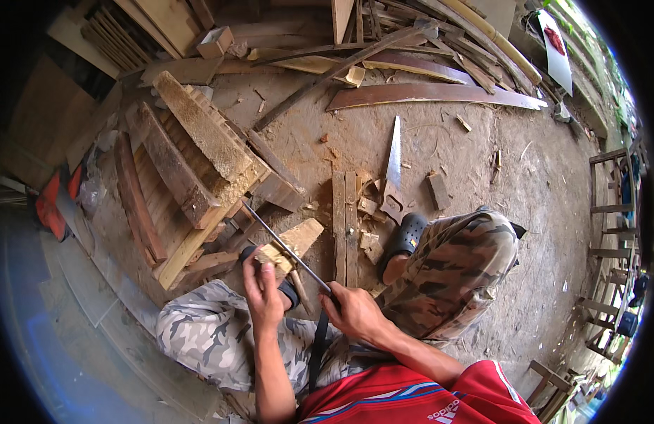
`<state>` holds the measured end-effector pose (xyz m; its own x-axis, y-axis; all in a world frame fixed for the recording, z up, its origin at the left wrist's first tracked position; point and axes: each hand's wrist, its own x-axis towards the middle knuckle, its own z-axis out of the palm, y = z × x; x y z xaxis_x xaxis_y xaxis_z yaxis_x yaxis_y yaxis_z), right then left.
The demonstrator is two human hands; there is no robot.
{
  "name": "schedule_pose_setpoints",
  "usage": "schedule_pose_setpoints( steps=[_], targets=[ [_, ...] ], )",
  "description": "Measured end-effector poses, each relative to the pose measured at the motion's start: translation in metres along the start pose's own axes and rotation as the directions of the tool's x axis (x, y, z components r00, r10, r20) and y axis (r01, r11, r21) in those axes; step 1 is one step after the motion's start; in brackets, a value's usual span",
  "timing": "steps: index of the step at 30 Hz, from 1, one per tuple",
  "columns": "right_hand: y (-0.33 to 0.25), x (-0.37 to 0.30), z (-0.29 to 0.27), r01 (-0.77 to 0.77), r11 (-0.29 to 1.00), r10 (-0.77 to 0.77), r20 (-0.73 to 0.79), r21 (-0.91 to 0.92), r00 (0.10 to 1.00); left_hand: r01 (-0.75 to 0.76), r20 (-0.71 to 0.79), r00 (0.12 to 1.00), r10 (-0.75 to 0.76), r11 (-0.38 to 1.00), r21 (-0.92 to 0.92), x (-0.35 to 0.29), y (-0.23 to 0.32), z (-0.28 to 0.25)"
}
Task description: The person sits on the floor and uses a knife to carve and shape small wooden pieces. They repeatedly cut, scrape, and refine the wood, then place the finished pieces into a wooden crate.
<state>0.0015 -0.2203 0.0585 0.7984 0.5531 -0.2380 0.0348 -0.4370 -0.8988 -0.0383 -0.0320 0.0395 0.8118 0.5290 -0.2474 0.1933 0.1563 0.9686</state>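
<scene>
My left hand (pixel 265 288) is closed round a small pale wood block (pixel 272 260), its fingers at the block's near side. From my right fist (pixel 357 311) a long thin dark metal rod (pixel 284 244), file-like in shape, runs up and left. It crosses over the block, and its far end reaches the edge of a low wooden bench (pixel 249 182). Its handle end is hidden in my right hand. Just beyond the block lies a flat, tapered piece of light wood (pixel 304 234), partly covered by the rod.
A handsaw (pixel 393 159) lies on the dirt floor ahead, near wood offcuts (pixel 369 244) and two narrow battens (pixel 339 212). Thick planks (pixel 173 166) rest on the bench. Long boards (pixel 433 95) are heaped at the back. Wooden frames (pixel 610 247) stand at right.
</scene>
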Motion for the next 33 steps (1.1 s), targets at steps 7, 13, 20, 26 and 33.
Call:
schedule_pose_setpoints(
  steps=[7, 13, 20, 26, 33],
  targets=[
    [-0.001, 0.000, 0.001, 0.069, 0.996, -0.062, -0.106, 0.057, 0.992, -0.028, -0.005, 1.000, 0.028, 1.000, -0.004, 0.001, -0.003, 0.000],
    [0.001, -0.003, 0.001, 0.025, 1.000, -0.024, -0.115, 0.003, 0.993, 0.004, -0.022, 1.000, -0.005, 0.999, -0.037, 0.000, 0.000, 0.003],
    [0.005, 0.004, -0.012, -0.137, 0.983, 0.152, 0.120, -0.122, 0.981, -0.060, 0.029, 0.998, 0.058, 0.996, 0.069, -0.001, 0.002, 0.004],
    [0.010, -0.002, -0.029, -0.140, 0.965, 0.145, 0.005, -0.223, 0.989, -0.050, 0.059, 0.997, 0.046, 0.997, 0.059, 0.001, 0.005, 0.014],
    [0.012, -0.004, -0.039, -0.267, 0.963, 0.222, -0.433, -0.043, 0.874, -0.021, -0.097, 0.995, 0.018, 0.999, -0.036, 0.006, 0.006, 0.009]
  ],
)
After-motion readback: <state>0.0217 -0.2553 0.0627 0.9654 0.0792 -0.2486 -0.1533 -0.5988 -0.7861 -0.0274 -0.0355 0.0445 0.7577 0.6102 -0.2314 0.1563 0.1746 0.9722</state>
